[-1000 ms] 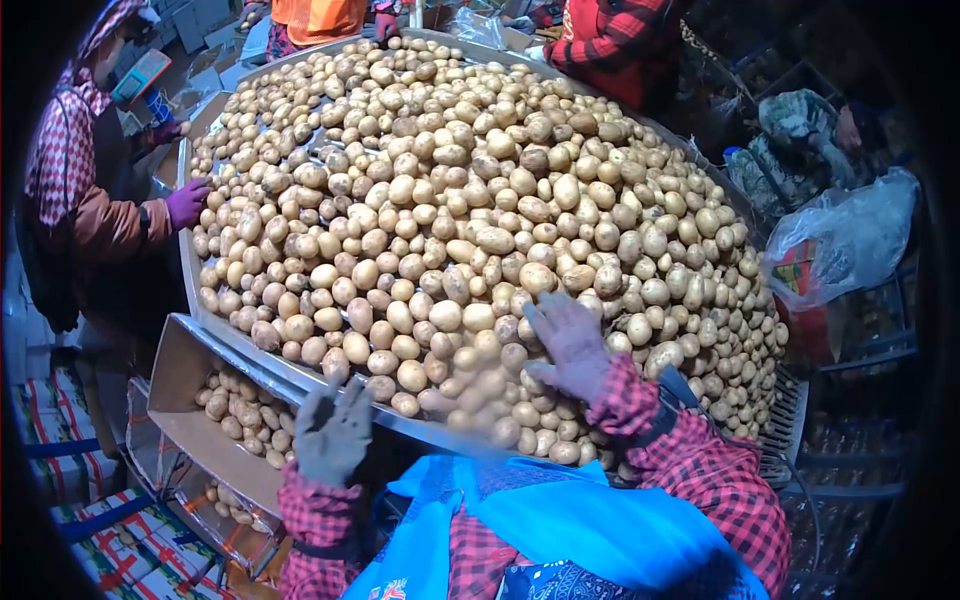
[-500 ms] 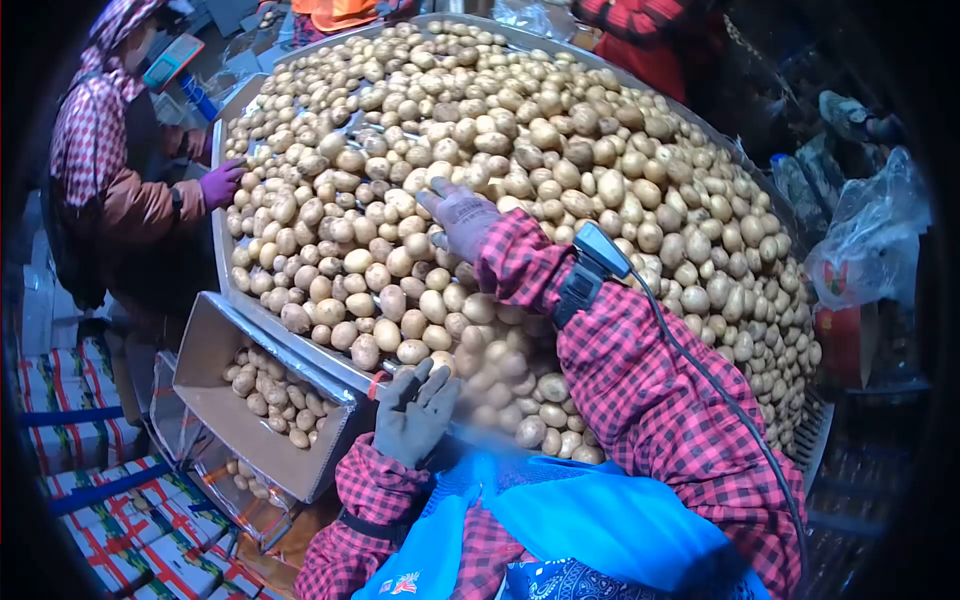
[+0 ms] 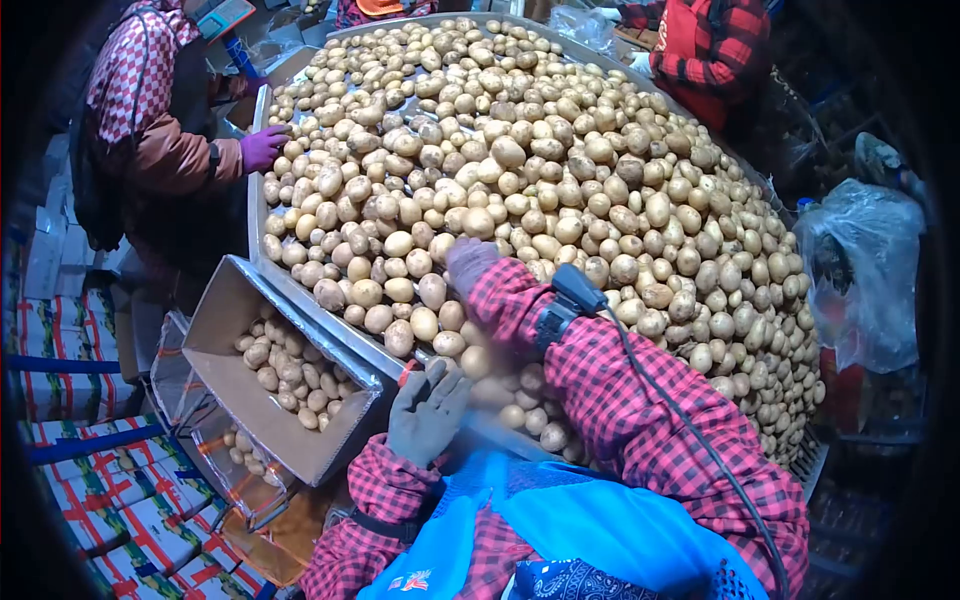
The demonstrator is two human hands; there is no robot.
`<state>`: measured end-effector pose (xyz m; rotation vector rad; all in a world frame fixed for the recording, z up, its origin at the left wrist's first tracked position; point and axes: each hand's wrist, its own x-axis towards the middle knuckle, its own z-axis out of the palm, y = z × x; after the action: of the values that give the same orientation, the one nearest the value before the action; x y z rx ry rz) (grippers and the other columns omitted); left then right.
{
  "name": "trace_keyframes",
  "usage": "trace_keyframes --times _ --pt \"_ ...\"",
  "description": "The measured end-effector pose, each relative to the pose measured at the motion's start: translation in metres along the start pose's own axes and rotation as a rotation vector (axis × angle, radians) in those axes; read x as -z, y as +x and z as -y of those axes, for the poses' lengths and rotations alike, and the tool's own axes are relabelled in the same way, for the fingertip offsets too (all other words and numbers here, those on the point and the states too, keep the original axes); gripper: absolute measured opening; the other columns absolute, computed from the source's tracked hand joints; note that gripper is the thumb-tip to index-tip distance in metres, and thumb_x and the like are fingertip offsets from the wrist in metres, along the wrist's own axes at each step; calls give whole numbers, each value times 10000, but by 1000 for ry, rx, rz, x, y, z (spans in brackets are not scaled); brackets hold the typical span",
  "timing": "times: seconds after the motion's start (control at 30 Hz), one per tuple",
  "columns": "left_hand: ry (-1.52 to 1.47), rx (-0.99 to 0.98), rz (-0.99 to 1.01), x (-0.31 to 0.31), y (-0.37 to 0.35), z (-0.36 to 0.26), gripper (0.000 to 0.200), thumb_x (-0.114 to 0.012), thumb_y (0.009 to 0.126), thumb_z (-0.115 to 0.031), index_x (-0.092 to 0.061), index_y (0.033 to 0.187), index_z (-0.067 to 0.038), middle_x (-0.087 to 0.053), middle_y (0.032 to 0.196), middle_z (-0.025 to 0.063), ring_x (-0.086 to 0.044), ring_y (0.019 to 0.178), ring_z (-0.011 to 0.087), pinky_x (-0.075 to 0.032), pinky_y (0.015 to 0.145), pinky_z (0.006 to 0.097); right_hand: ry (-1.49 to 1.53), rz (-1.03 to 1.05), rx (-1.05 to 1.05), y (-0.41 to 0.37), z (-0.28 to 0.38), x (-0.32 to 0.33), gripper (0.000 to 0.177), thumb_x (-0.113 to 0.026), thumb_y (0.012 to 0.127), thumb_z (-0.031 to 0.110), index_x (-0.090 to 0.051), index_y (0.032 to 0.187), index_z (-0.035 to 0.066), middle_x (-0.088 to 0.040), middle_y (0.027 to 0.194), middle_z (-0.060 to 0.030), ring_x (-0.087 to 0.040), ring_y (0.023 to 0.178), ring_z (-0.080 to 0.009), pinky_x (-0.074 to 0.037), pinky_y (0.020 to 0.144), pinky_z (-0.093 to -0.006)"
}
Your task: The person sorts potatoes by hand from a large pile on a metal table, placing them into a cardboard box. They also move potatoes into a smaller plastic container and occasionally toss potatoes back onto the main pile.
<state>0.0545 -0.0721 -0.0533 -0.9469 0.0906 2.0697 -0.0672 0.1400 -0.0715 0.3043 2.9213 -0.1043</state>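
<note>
A broad heap of potatoes [image 3: 560,180] covers the metal-edged sorting table [image 3: 258,215] in front of me. My right hand [image 3: 472,264], in a pale purple-grey glove, rests low among the potatoes near the middle of the heap. Its fingers are turned down and hidden, so a grip cannot be made out. Potatoes under my right forearm are blurred. My left hand [image 3: 428,412], in a grey glove, hovers at the near table edge with fingers spread and nothing in it. To its left stands an open cardboard box [image 3: 215,345] partly filled with potatoes.
At the left edge of the table, a co-worker's purple-gloved hand [image 3: 265,148] touches the potatoes. Another person's red checked sleeve [image 3: 715,70] is at the back right. Stacked printed cartons [image 3: 130,500] stand lower left; a clear plastic bag [image 3: 865,260] hangs right.
My right hand has drawn back toward me over the heap, its fingers no longer stretched out. Potatoes near the front edge have shifted. My left hand stays spread at the edge; the view has turned slightly.
</note>
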Motion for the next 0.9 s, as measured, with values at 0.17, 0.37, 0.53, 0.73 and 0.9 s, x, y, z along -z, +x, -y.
trace_keyframes --times 0.17,0.37,0.53,0.73,0.9 --pt "2 -58 32 4 -8 -3 347 -572 903 -161 -566 1203 14 -537 1298 188 -503 1222 316 -455 1013 456 7 173 152 -34 -26 40 214 -536 872 152 -619 1049 63 -649 1026 -163 -642 962 -316 -517 803 -434" --pt "61 -61 117 6 -9 -6 409 -578 903 -195 -525 1269 -20 -526 1293 220 -488 1229 358 -437 1035 467 98 89 190 -30 -27 45 203 -542 861 157 -579 1022 41 -652 944 -195 -640 914 -357 -511 775 -446" --pt "97 -22 276 8 -2 0 394 -567 919 -242 -537 1266 -59 -551 1267 192 -503 1205 360 -454 995 454 266 376 315 -88 -1 109 323 -602 813 279 -569 1020 33 -647 888 -206 -638 872 -371 -498 795 -465" --pt "560 -161 243 5 9 -2 281 -568 934 -218 -577 1178 -79 -608 1046 63 -595 858 187 -490 634 261 261 -82 263 -65 -29 70 672 -707 749 325 -462 1326 83 -521 1228 -214 -535 1091 -368 -454 911 -424" --pt "192 -13 111 -9 17 -9 298 -571 827 -62 -581 1125 -45 -531 982 52 -516 727 160 -465 655 237 55 -37 52 14 -45 43 702 -720 752 251 -422 1356 54 -517 1230 -173 -533 1100 -294 -464 888 -417"
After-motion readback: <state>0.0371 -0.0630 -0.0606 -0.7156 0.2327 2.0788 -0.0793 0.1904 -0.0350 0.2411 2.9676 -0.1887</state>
